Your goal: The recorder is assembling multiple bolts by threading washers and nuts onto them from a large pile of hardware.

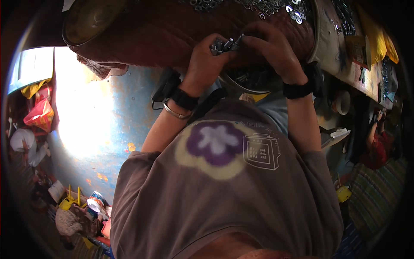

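Note:
My left hand (203, 64) is closed around a small bundle of grey, bolt-like metal pieces (221, 46), their ends sticking up between thumb and fingers. Beside it, my right hand (276, 52) pinches one slim metal piece (239, 40) between thumb and fingertips, close against the bundle. Whether these pieces carry threads is too small to see. Just beyond both hands lies a dark red cloth-like cover (159, 34), and loose metal washers (263, 7) are spread over its far part. Below my wrists, a round metal-rimmed container (246, 91) holds dark pieces, partly hidden by my arms.
A large round metal pan (88, 21) stands at the far left. To the right, a pale worktop (330, 52) carries more metal parts, a box (359, 51) and yellow cloth (371, 36). Other people sit at the lower left (73, 222) and at the right (377, 149).

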A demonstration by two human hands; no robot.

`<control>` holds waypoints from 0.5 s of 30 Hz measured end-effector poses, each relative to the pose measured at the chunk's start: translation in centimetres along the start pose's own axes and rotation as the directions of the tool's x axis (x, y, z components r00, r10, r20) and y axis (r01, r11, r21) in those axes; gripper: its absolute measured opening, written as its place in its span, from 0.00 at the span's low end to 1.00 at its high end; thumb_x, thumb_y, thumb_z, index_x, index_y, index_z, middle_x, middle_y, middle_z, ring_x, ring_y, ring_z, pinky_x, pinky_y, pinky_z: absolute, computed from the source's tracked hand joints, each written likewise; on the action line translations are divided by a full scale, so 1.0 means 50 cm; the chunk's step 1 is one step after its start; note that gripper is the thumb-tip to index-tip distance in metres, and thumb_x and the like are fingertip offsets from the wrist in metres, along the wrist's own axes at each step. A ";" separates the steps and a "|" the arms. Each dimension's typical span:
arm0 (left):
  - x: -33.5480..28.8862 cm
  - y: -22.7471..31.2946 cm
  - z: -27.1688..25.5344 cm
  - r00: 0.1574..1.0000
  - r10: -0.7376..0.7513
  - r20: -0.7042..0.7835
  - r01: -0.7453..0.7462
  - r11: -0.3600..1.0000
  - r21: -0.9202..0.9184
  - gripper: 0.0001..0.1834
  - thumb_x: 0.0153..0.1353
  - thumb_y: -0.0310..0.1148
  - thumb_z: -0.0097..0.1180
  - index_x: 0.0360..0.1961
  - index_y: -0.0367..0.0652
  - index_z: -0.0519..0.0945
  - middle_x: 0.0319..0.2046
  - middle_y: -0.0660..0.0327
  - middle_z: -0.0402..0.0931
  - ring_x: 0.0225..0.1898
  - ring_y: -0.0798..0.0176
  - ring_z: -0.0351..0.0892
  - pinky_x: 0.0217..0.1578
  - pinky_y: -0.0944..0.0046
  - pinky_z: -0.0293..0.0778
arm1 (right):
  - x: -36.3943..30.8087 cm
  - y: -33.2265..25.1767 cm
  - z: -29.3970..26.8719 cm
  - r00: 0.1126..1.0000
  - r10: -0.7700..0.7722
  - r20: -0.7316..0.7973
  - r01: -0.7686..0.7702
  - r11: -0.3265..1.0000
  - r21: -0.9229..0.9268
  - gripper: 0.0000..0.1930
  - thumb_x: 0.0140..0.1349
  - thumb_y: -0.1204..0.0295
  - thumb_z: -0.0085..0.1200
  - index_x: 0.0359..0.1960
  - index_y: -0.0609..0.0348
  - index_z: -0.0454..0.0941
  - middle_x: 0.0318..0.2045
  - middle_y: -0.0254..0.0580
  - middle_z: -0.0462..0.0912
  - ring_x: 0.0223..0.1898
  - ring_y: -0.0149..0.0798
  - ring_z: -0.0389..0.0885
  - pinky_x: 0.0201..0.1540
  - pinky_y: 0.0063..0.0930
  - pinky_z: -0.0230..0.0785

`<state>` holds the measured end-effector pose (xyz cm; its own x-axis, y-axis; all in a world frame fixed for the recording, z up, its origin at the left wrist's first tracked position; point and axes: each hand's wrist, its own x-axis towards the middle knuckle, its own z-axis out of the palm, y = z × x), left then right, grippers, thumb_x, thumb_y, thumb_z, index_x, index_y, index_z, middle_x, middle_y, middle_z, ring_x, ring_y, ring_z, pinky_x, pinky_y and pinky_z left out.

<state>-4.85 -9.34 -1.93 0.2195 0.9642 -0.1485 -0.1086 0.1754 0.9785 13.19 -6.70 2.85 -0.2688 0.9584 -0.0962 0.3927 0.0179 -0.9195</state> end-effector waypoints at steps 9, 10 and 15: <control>-0.022 -0.006 0.025 0.991 0.096 0.097 -0.114 0.974 0.195 0.08 0.52 0.24 0.61 0.32 0.40 0.75 0.23 0.72 0.72 0.26 0.82 0.66 0.25 0.77 0.64 | -0.058 0.023 -0.008 0.994 -0.109 0.001 0.109 0.994 0.006 0.10 0.56 0.73 0.54 0.38 0.65 0.77 0.32 0.39 0.80 0.35 0.28 0.77 0.39 0.22 0.69; -0.025 -0.004 0.027 0.990 0.086 0.113 -0.112 0.963 0.245 0.07 0.52 0.24 0.61 0.32 0.39 0.75 0.23 0.72 0.73 0.26 0.82 0.67 0.25 0.77 0.64 | -0.066 0.024 -0.006 0.994 -0.109 -0.005 0.109 0.994 0.008 0.10 0.56 0.73 0.54 0.38 0.65 0.77 0.32 0.39 0.80 0.35 0.28 0.77 0.39 0.22 0.69; -0.031 -0.012 0.042 0.985 0.107 0.136 -0.137 0.962 0.236 0.08 0.52 0.24 0.62 0.31 0.39 0.75 0.24 0.72 0.73 0.26 0.81 0.68 0.25 0.77 0.66 | -0.101 0.020 -0.012 1.000 -0.029 -0.012 0.029 0.999 0.045 0.10 0.55 0.73 0.55 0.38 0.65 0.77 0.29 0.38 0.80 0.30 0.27 0.77 0.35 0.23 0.69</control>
<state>-3.09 -11.37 -1.99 0.3362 0.9415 -0.0220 0.0946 -0.0105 0.9955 15.46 -11.37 2.64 -0.2694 0.9609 -0.0649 0.3443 0.0332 -0.9383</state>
